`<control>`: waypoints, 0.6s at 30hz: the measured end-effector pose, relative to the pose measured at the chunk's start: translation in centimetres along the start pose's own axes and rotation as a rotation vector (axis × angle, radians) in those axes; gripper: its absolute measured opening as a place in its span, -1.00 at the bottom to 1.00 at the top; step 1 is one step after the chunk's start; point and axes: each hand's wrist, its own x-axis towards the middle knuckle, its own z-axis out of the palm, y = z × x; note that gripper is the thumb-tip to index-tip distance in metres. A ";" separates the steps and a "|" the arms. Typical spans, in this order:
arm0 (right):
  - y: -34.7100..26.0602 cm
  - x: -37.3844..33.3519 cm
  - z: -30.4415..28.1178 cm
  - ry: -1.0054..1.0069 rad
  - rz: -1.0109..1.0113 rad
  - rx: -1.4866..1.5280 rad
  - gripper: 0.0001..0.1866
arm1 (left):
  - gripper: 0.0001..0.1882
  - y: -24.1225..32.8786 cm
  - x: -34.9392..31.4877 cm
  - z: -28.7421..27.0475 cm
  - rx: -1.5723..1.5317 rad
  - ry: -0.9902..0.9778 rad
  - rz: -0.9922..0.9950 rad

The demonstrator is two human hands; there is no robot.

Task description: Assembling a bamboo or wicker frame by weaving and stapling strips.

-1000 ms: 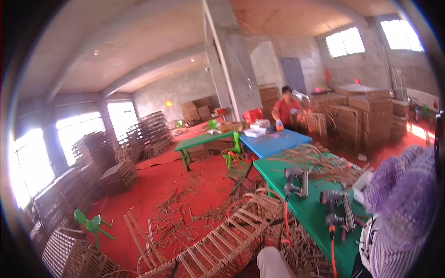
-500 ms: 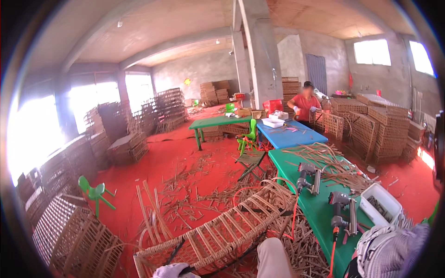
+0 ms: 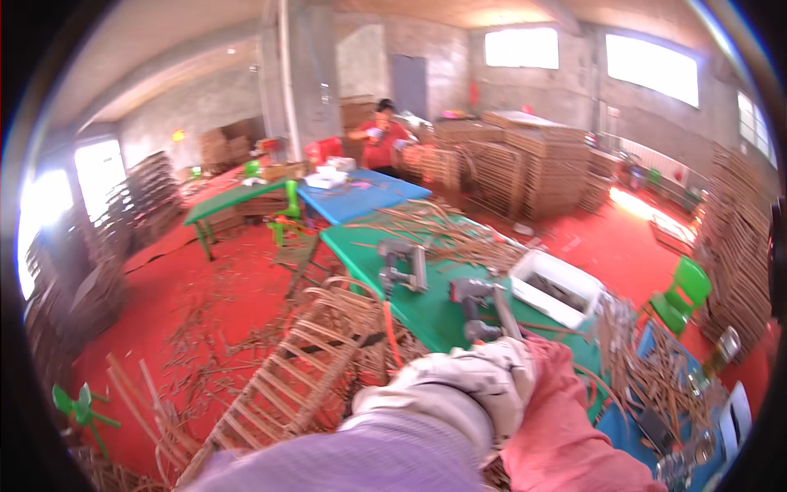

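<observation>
My right arm is bent across the lower middle, with a pink sleeve and a patterned oversleeve. At its end my right hand (image 3: 344,461), in a pale purple knitted glove, is close to the lower edge. Its fingers are hidden. My left hand is out of view. Beyond the arm, two nail guns lie on a green table (image 3: 361,250): one nail gun (image 3: 398,267) farther off, the other nail gun (image 3: 475,305) nearest my arm. To my left a woven rattan frame (image 3: 287,365) leans at a slant with rungs across it.
A white tray (image 3: 543,302) with small dark pieces and a pile of rattan strips (image 3: 451,234) are on the table. At the right stand a green chair (image 3: 682,293) and a blue container (image 3: 613,422) of strips. A co-worker (image 3: 381,148) stands behind a blue table (image 3: 369,195).
The view has swung right, bringing the green chair and blue container into view. My right arm now fills the lower middle. My left hand has gone out of the picture.
</observation>
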 end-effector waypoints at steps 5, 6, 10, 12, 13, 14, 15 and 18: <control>1.6 -0.3 2.0 -0.018 -0.055 0.080 -0.68 | -0.23 1.0 2.0 -1.1 0.005 0.058 0.009; 1.8 -0.3 2.2 -0.024 -0.058 0.088 -0.69 | -0.25 1.1 2.3 -1.4 0.004 0.072 0.014; 2.1 -0.4 3.2 -0.033 -0.087 0.126 -0.73 | -0.36 1.3 2.3 -2.1 0.018 0.115 0.021; 1.9 -0.2 3.3 -0.039 -0.100 0.122 -0.75 | -0.41 1.5 2.5 -2.5 0.024 0.150 0.054; 1.6 -0.2 3.2 -0.041 -0.104 0.116 -0.76 | -0.43 1.5 2.9 -2.8 0.026 0.163 0.070; 1.8 -0.2 3.4 -0.050 -0.110 0.122 -0.77 | -0.45 1.6 2.9 -2.9 0.030 0.174 0.073; 2.3 -0.3 3.1 -0.040 -0.110 0.145 -0.78 | -0.48 1.6 3.0 -2.9 0.034 0.184 0.080; 2.4 -0.8 2.2 -0.028 -0.112 0.186 -0.81 | -0.54 1.0 3.2 -3.2 0.051 0.222 0.135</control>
